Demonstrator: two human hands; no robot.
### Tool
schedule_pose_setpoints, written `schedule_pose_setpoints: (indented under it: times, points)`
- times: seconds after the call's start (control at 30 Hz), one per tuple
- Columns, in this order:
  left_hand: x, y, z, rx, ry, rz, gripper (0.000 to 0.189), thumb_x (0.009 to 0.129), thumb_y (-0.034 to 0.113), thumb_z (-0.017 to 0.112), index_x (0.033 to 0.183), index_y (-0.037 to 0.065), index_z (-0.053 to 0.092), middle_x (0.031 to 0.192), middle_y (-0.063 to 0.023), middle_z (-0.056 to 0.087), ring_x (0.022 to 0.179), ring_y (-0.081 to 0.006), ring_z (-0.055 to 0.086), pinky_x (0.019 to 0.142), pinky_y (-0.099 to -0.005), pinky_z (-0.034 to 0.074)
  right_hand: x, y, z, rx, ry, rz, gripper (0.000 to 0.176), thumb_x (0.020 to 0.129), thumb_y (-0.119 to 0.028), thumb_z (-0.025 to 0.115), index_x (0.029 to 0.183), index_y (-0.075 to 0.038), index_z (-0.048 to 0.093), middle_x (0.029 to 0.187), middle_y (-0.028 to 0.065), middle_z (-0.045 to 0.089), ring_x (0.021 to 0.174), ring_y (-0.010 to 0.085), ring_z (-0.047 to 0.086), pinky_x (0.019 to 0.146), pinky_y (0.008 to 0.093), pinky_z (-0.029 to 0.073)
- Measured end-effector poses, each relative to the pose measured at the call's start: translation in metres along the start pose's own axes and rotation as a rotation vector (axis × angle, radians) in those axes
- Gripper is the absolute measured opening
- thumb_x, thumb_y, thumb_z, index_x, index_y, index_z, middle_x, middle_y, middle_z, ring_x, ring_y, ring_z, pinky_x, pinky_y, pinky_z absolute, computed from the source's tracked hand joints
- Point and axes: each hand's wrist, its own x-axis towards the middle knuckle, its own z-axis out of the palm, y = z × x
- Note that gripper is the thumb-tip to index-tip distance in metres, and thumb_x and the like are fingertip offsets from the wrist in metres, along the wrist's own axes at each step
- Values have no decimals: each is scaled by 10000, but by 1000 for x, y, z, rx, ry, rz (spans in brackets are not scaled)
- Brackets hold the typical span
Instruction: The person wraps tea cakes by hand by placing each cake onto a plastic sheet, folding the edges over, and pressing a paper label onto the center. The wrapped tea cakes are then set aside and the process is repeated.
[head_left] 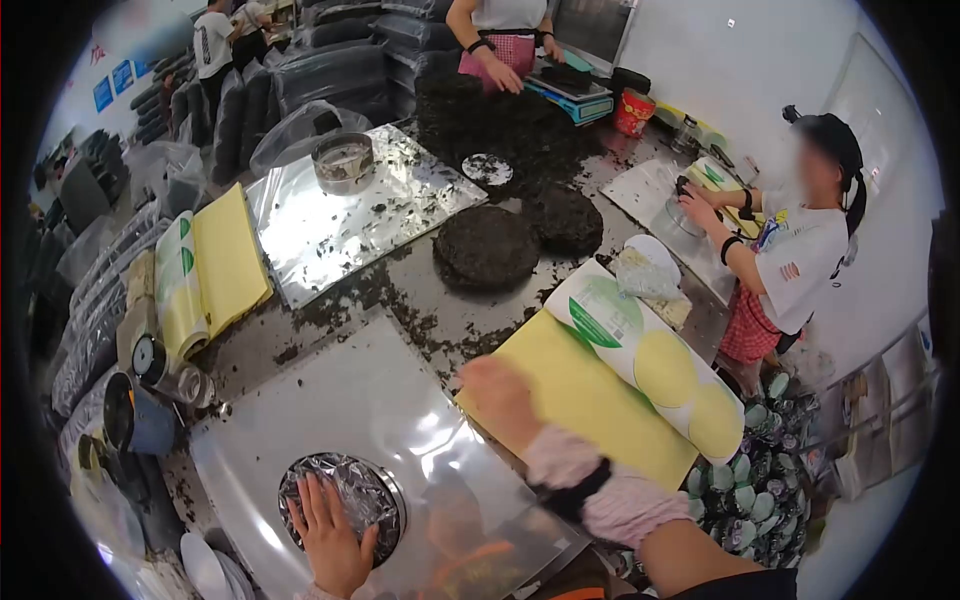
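My left hand (333, 535) lies flat, fingers spread, on a round bundle in crinkled, shiny clear wrap (350, 478). A metal ring (399, 505) surrounds the bundle on a shiny metal sheet (300, 420). My right hand (500, 395) is raised near the left edge of a stack of yellow sheets (560, 395). Motion blurs its fingers, and I cannot see whether it holds anything. Across the yellow stack lies a curled white sheet with green print and yellow circles (640, 355). Two dark pressed round cakes (487, 246) sit just beyond.
Dark loose leaf material (500, 125) is heaped at the far side, with a scale (570, 95) nearby. Another metal sheet (365, 215) carries a ring (343, 162). Co-workers stand opposite and at right, one with hands on a ring (680, 215). A blue container (145, 415) is at left.
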Motion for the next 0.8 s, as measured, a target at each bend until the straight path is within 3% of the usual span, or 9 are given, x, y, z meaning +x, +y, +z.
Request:
schedule_pose_setpoints:
  times: [0.1, 0.23, 0.37, 0.47, 0.53, 0.6, 0.7, 0.77, 0.8]
  points:
    - [-1, -2, 2, 100, 13, 21, 895, 879, 428, 617, 1533, -51, 238, 1609, -268, 182, 1504, -425, 127, 1205, -565, 90, -37, 117, -94, -747, 116, 152, 315, 775, -58, 685, 1089, -50, 673, 1160, 151, 664, 1095, 322, 617, 918, 428, 513]
    - [2, 1, 1, 81, 12, 7, 912, 886, 440, 622, 1553, -20, 203, 1616, -251, 175, 1509, -412, 116, 1203, -569, 78, -54, 135, -109, -768, 67, 103, 328, 813, -153, 705, 1122, -45, 689, 1239, 142, 661, 1190, 329, 596, 941, 428, 507]
    - [-1, 0, 2, 20, -22, 7, 904, 858, 433, 629, 1459, -152, 291, 1566, -337, 197, 1482, -482, 136, 1184, -607, 50, -44, 147, -110, -638, 200, 185, 176, 886, -197, 677, 1008, -81, 726, 950, 119, 736, 904, 312, 702, 773, 437, 543]
    - [-2, 0, 1, 6, -4, 8, 906, 875, 453, 616, 1468, -145, 279, 1568, -330, 199, 1479, -485, 142, 1182, -611, 54, -7, 126, -136, -631, -106, 596, 177, 910, -214, 647, 981, -74, 729, 827, 163, 712, 754, 334, 689, 695, 419, 524]
    - [-3, -2, 0, 3, 1, 23, 936, 878, 510, 614, 1482, -121, 278, 1568, -322, 210, 1479, -476, 155, 1184, -605, 62, 33, 126, -181, -325, -113, 549, 213, 927, -230, 621, 900, -38, 708, 723, 185, 663, 611, 297, 633, 614, 406, 471]
    - [-4, -4, 0, -21, 16, 18, 961, 866, 544, 624, 1487, -106, 284, 1568, -312, 224, 1482, -461, 163, 1188, -597, 69, 98, 24, -224, -207, 339, 338, 268, 947, -231, 619, 830, 7, 664, 602, 147, 572, 527, 189, 496, 555, 412, 400]
    - [-3, -2, 1, -1, 42, 4, 981, 842, 553, 659, 1491, -87, 296, 1585, -274, 217, 1500, -424, 130, 1203, -575, 67, 95, -18, -181, -80, 231, 314, 223, 997, -198, 560, 1032, -11, 677, 693, 90, 608, 645, 158, 535, 600, 371, 413]
    - [-4, -4, 5, -3, 107, 15, 936, 847, 541, 657, 1483, -65, 335, 1580, -257, 245, 1496, -415, 159, 1205, -571, 79, 86, -55, -117, 314, -35, 387, 348, 1007, -148, 510, 1327, -32, 583, 1086, 130, 674, 972, 263, 615, 807, 400, 475]
    - [-5, -5, 8, -18, 156, 13, 890, 852, 528, 655, 1480, -34, 370, 1574, -231, 287, 1492, -403, 186, 1207, -565, 82, 43, -52, -58, 295, -140, 108, 534, 969, -159, 545, 1472, -25, 429, 1400, 204, 527, 1306, 367, 479, 1069, 428, 398]
